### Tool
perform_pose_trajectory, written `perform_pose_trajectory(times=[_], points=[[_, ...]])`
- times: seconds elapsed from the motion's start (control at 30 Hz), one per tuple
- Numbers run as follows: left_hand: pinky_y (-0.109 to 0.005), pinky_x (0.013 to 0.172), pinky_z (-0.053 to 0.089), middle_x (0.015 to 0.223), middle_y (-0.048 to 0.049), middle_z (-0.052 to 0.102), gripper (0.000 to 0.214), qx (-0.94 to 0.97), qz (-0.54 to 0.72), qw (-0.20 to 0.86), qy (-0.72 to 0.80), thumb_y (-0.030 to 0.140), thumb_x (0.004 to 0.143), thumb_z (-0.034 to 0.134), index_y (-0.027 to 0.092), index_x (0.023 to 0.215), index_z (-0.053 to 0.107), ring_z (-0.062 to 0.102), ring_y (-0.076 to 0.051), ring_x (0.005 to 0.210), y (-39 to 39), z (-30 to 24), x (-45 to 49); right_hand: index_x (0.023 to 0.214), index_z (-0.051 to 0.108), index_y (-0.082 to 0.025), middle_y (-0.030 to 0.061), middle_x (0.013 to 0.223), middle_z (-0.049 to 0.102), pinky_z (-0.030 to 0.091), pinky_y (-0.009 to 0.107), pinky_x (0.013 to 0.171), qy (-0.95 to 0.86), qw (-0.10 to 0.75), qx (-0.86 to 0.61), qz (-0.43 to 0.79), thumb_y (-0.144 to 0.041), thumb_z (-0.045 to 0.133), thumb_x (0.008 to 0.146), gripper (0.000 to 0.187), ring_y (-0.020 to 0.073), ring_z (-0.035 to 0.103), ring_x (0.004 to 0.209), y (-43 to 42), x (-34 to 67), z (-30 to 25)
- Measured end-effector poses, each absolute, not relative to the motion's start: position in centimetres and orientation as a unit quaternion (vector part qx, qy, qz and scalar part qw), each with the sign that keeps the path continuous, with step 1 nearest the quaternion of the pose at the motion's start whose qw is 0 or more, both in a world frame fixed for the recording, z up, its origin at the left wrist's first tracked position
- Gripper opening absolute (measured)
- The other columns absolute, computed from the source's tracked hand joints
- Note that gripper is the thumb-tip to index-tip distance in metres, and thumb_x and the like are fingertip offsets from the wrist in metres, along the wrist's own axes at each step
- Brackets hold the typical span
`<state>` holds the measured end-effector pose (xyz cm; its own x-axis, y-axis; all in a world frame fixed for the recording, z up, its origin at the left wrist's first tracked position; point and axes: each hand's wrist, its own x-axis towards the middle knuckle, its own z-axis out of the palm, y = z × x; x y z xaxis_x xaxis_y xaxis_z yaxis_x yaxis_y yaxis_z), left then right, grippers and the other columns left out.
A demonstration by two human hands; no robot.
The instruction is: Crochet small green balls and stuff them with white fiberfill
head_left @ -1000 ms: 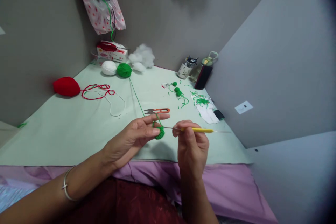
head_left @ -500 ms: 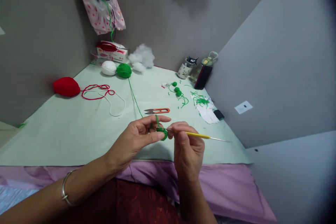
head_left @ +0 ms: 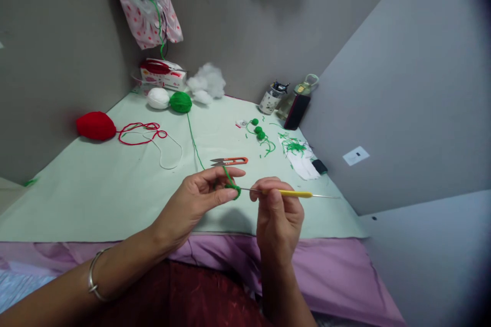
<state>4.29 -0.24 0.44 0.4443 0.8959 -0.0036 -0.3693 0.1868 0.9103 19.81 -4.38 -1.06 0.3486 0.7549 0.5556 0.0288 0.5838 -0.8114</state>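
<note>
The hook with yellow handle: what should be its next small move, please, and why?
Probably, turn the hook to catch the strand and draw it through the green piece: the left hand pinches the piece, the strand runs up to a finger, and the right hand holds the hook against the piece.

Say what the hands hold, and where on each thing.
Left hand: green piece, pinched at its left side. Right hand: hook, by its yellow handle, at the end nearer the piece.

Metal hook (head_left: 246, 189), smooth plastic handle (head_left: 294, 193)
</note>
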Motion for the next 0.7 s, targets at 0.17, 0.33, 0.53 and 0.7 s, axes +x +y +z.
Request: perform_pose_trajectory(times=[0.17,0.33,0.53,0.7], points=[[-0.027,0.082,0.042,0.088,0.0,0.064,0.028,0.458,0.45,0.713,0.282,0.025,0.081,0.086,0.029,0.109,0.083,0.051,-0.016,0.086,-0.3,0.5,4.3,0.101,0.074,-0.025,0.0026,0.084,0.069,0.053,0.033,0.068,-0.571,0.697,-0.422,0.102,-0.016,0.055,0.102,0.022,0.0173,0.064,0.079,-5.1,19.4,-1.2],[-0.025,0.072,0.039,0.084,0.0007,0.062,0.032,0.421,0.451,0.729,0.296,0.026,0.081,0.086,0.027,0.113,0.081,0.05,-0.015,0.08,-0.6,0.5,4.6,0.124,0.073,-0.031,0.0066,0.107,0.076,0.06,0.039,0.074,-0.656,0.606,-0.432,-0.127,-0.01,0.06,0.097,0.036,0.0222,0.072,0.095,-5.6,18.7,-2.6],[-0.025,0.066,0.036,0.084,0.0004,0.061,0.032,0.404,0.46,0.724,0.317,0.025,0.076,0.088,0.026,0.108,0.082,0.049,-0.015,0.077,-0.6,0.7,4.6,0.116,0.075,-0.029,0.0062,0.099,0.075,0.06,0.04,0.07,-0.62,0.665,-0.412,-0.057,-0.015,0.056,0.101,0.028,0.0215,0.072,0.087,-5.2,18.4,-2.6],[-0.025,0.062,0.033,0.084,0.0006,0.059,0.034,0.404,0.444,0.735,0.315,0.027,0.077,0.088,0.026,0.11,0.081,0.046,-0.013,0.076,-0.4,0.6,4.6,0.113,0.075,-0.027,0.0061,0.098,0.075,0.058,0.039,0.073,-0.605,0.685,-0.404,0.046,-0.018,0.056,0.102,0.024,0.021,0.069,0.088,-5.2,18.6,-2.3]])
